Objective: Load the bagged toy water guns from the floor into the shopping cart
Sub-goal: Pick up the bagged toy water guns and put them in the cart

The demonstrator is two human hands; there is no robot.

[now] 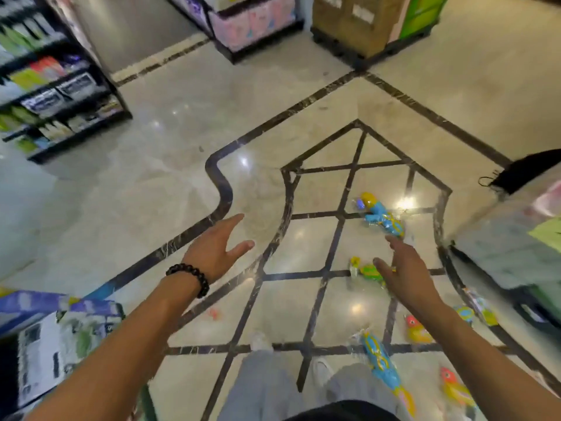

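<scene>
- While we look down, the marble floor with dark inlaid lines spreads under everything, store shelves at its far left.
- Our shopping cart sits at lower left, boxed goods inside.
- Our left hand, bead bracelet at the wrist, reaches out released, fingers spread, holding nothing.
- Our right hand is likewise released, above a green bagged gun.
- Bagged toy water guns lie scattered on the floor to our right.
</scene>
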